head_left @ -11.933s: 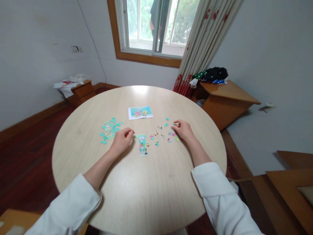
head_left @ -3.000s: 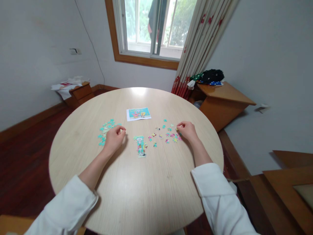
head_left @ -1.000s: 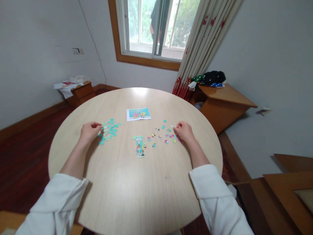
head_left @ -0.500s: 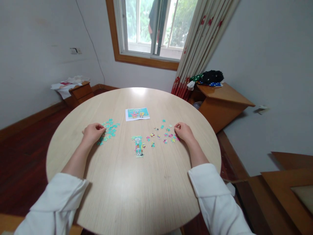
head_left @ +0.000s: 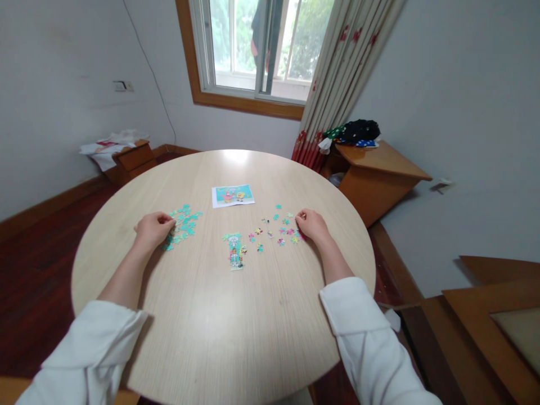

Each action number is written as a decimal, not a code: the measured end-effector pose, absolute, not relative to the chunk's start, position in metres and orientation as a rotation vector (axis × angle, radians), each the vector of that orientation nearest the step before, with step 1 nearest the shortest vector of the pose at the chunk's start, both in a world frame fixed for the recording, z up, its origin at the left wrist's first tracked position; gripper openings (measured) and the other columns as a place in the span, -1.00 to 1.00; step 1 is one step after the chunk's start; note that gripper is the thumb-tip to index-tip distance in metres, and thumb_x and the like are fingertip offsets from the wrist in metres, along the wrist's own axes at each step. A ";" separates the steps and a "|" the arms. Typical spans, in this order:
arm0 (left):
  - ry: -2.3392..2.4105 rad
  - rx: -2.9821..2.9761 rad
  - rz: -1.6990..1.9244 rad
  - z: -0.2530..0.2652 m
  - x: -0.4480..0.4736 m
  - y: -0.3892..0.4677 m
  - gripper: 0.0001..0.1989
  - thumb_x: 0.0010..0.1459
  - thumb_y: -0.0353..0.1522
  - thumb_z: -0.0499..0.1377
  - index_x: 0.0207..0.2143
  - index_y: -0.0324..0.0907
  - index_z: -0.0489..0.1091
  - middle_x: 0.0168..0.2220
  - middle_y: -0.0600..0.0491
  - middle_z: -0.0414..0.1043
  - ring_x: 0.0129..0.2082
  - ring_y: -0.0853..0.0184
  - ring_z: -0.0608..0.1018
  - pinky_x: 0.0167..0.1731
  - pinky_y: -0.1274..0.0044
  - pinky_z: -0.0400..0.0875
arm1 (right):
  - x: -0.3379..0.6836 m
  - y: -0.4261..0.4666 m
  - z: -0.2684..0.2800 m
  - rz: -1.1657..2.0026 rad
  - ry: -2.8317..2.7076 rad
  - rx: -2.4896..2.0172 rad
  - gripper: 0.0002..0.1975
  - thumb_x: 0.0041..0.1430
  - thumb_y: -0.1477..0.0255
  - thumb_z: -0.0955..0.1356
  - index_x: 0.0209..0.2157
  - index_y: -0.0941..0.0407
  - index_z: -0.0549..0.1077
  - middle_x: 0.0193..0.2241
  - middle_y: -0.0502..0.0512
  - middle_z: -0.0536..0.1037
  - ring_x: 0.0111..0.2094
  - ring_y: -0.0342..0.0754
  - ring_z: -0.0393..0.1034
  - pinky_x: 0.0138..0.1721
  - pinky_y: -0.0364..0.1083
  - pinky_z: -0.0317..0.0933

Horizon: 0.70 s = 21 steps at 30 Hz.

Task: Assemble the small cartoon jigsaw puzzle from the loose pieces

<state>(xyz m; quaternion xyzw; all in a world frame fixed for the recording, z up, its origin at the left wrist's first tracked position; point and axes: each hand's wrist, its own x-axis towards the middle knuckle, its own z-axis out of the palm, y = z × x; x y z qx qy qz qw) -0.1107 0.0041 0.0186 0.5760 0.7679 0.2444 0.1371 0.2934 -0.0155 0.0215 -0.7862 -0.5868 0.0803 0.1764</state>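
My left hand (head_left: 154, 230) rests at the left edge of a pile of teal jigsaw pieces (head_left: 185, 222), thumb and fingertips pinched together. Whether a piece sits in that pinch is too small to see. On the right, my right hand (head_left: 312, 225) is also closed in a pinch, beside scattered multicoloured jigsaw pieces (head_left: 291, 231); what it holds, if anything, I cannot make out. Between the hands lies a joined strip of puzzle (head_left: 234, 251) with a pale cartoon figure on it. Loose pieces (head_left: 260, 247) lie just right of the strip.
A printed cartoon picture (head_left: 233, 196) lies flat farther back on the round wooden table (head_left: 236, 326). Beyond the table's far right edge, a wooden cabinet (head_left: 379, 160) carries dark cloth (head_left: 358, 131). A curtain (head_left: 337, 79) hangs by the window.
The whole view has shifted slightly, so everything appears a little farther left. Both hands keep their pinched shape beside the same pieces; the left fingertips have edged slightly left.
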 end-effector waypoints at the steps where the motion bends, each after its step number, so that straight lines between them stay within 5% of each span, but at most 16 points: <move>1: 2.229 1.661 0.711 0.019 -0.110 0.004 -0.81 -0.09 -0.27 0.12 -0.46 -0.20 0.42 -0.48 0.00 0.47 -0.41 0.22 0.46 -0.44 0.47 0.17 | 0.294 -0.015 0.022 0.237 -1.653 -2.223 -0.79 0.08 0.42 0.24 -0.34 0.13 0.49 -0.40 0.13 0.55 -0.39 -0.08 0.36 -0.37 -0.16 0.09; 15: 2.253 1.585 0.954 0.019 -0.111 0.002 -0.82 -0.07 -0.33 0.15 -0.43 -0.27 0.44 -0.58 0.11 0.32 -0.51 0.38 0.34 -0.48 0.55 0.11 | 0.320 -0.025 0.030 0.799 -1.636 -1.910 -0.95 -0.13 0.51 0.35 -0.54 0.21 0.44 -0.66 -0.04 0.37 -0.61 -0.22 0.18 -0.55 -0.19 0.01; 21: 2.232 1.573 1.031 0.017 -0.113 0.002 -0.86 -0.10 -0.34 0.15 -0.48 -0.25 0.42 -0.62 0.11 0.29 -0.55 0.39 0.32 -0.51 0.55 0.09 | 0.327 -0.024 0.026 1.076 -1.675 -1.670 -0.80 -0.26 0.45 0.44 -0.49 0.21 0.43 -0.71 -0.14 0.24 -0.64 -0.24 0.15 -0.56 -0.20 0.02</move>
